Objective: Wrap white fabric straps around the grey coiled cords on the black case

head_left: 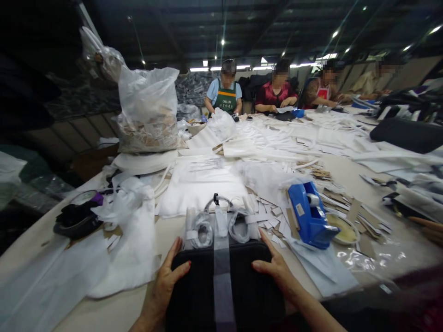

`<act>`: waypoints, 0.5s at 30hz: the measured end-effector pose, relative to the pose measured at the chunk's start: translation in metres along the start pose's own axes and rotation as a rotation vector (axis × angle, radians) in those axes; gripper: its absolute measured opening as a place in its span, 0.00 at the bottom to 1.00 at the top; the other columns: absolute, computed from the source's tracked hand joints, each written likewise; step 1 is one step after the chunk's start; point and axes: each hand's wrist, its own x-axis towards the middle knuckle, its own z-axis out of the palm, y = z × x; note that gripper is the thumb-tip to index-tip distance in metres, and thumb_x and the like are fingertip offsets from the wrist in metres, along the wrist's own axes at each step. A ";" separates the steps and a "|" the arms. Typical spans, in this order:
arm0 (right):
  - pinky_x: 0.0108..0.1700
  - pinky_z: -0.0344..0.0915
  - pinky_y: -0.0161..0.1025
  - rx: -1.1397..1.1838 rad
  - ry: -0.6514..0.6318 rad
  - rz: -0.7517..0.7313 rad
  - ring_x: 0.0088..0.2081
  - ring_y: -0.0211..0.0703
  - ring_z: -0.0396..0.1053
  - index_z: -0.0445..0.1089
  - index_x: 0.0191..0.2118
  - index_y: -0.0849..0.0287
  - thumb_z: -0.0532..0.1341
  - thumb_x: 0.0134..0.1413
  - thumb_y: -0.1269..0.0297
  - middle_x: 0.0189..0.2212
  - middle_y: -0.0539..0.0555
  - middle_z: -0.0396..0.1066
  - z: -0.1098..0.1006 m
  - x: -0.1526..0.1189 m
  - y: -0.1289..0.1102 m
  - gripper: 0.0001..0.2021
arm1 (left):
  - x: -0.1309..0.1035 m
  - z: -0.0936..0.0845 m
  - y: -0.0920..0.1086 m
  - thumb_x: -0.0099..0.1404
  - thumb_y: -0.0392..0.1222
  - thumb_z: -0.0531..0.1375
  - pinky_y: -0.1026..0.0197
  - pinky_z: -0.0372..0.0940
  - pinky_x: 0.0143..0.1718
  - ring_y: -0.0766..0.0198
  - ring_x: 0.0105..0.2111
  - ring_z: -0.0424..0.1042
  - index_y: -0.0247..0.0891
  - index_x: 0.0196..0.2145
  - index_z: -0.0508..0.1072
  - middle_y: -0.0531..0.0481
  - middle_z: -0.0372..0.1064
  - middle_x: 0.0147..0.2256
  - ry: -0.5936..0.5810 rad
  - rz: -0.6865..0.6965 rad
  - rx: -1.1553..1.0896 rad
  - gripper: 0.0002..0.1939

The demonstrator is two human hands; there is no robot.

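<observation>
Black case sits at your table edge, six o'clock. Your left hand lies open on its left edge, your right hand open on its right; bagged cables crowd twelve o'clock, tape dispenser two o'clock.
</observation>
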 end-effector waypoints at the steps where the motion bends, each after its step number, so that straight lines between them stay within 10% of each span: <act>1: 0.55 0.59 0.53 0.036 -0.012 0.024 0.54 0.58 0.62 0.43 0.65 0.54 0.68 0.34 0.54 0.57 0.56 0.62 0.002 -0.002 -0.001 0.51 | -0.001 0.001 0.002 0.56 0.50 0.63 0.52 0.39 0.64 0.52 0.62 0.47 0.42 0.61 0.53 0.47 0.49 0.62 0.003 -0.003 -0.019 0.39; 8: 0.52 0.62 0.51 0.015 0.047 -0.021 0.53 0.59 0.63 0.51 0.63 0.56 0.69 0.32 0.58 0.54 0.57 0.65 0.005 -0.004 -0.004 0.48 | 0.000 0.002 0.013 0.52 0.49 0.65 0.50 0.67 0.48 0.48 0.48 0.69 0.44 0.62 0.51 0.45 0.62 0.56 -0.077 -0.158 -0.147 0.43; 15: 0.50 0.63 0.52 0.020 0.011 -0.058 0.50 0.58 0.67 0.53 0.62 0.55 0.69 0.32 0.57 0.49 0.56 0.70 0.008 -0.006 -0.004 0.46 | 0.003 -0.002 0.005 0.52 0.53 0.65 0.50 0.66 0.50 0.48 0.49 0.68 0.42 0.60 0.56 0.45 0.64 0.54 -0.008 -0.126 -0.109 0.41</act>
